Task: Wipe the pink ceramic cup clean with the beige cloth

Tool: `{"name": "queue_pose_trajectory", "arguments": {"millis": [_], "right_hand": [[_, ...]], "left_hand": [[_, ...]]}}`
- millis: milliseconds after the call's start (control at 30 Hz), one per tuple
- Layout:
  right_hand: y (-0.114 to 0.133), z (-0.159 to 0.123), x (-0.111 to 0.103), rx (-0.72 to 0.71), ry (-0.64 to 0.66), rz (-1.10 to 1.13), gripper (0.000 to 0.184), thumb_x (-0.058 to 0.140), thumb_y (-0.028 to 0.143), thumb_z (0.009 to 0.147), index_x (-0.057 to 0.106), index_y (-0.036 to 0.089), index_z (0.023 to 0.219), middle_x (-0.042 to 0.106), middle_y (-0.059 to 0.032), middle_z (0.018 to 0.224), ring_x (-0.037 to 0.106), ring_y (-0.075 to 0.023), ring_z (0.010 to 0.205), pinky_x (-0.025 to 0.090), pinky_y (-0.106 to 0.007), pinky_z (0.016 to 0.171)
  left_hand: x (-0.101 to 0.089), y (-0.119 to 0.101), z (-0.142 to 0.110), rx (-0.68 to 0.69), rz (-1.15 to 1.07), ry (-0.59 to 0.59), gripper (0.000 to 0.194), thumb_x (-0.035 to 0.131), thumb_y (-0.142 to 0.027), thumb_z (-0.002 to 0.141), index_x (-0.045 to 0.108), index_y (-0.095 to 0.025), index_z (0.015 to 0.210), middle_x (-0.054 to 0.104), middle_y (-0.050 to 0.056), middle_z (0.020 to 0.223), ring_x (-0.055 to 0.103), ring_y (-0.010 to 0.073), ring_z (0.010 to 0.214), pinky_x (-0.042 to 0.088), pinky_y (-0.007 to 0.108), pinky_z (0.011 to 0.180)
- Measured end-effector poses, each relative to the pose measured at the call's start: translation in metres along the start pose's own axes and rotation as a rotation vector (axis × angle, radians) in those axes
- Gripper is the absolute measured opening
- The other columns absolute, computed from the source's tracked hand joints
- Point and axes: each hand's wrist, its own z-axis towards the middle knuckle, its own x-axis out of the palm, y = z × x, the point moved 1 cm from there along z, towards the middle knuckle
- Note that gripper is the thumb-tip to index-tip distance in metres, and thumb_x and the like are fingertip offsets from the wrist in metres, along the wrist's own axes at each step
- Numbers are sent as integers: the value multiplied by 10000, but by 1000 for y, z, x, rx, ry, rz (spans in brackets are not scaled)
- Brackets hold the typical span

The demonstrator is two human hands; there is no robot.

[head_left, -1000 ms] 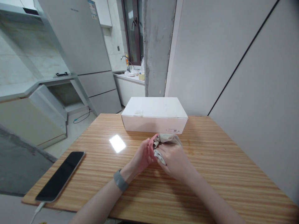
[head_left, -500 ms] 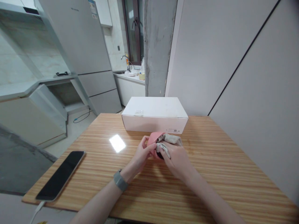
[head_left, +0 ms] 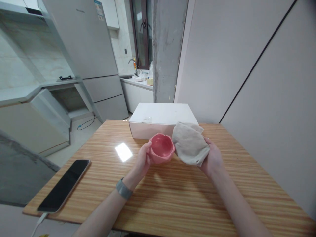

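A small pink bowl (head_left: 161, 148) with an angular rim is gripped at its left side by my left hand (head_left: 142, 158), the thumb on the rim. The bowl is tipped so its glossy inside faces me, and nothing lies in it. In my right hand (head_left: 212, 158) is a light grey cloth (head_left: 189, 143), spread out just right of the bowl, close to its rim. My right fingers are partly hidden behind the cloth. Both things are held in front of the white box, above the wooden table (head_left: 158, 204).
A white cardboard box (head_left: 163, 113) stands at the table's far edge. On the left lies a dark-screened phone (head_left: 64, 186) with a white charging cable (head_left: 39, 223) plugged in. Beyond the table are a fridge (head_left: 86, 42) and a sink counter (head_left: 138, 89); a wall (head_left: 271, 82) runs along the right.
My right hand has drawn the cloth out of the bowl to the right and spread it. The bowl has turned so its inside shows, still in my left hand.
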Motion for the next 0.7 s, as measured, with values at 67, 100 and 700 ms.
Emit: {"name": "queue_pose_trajectory", "arguments": {"millis": [67,100,700], "right_hand": [[7,1,-3,43,9,32,308,417,290,896,719,232,909,791,-6,891,734,-226,860,571,-386,839],[8,1,-4,63,34,36,320,416,318,903,723,230,932,790,-16,920,733,-236,883,569,-401,849],[-48,-1,-13,6,322,-424,400,708,573,720,761,220,900,788,-46,871,711,-305,963,533,-407,918]], "left_hand": [[5,-5,-2,1,-71,57,343,606,-382,852,640,-176,1124,711,47,1050,661,177,900,522,238,711],[7,-7,-3,-4,-89,78,351,588,-381,866,642,-170,1142,708,58,1088,657,197,957,527,260,762],[8,7,-12,-465,-12,231,578,437,-603,876,643,-145,1162,733,119,951,682,229,656,564,320,449]]}}
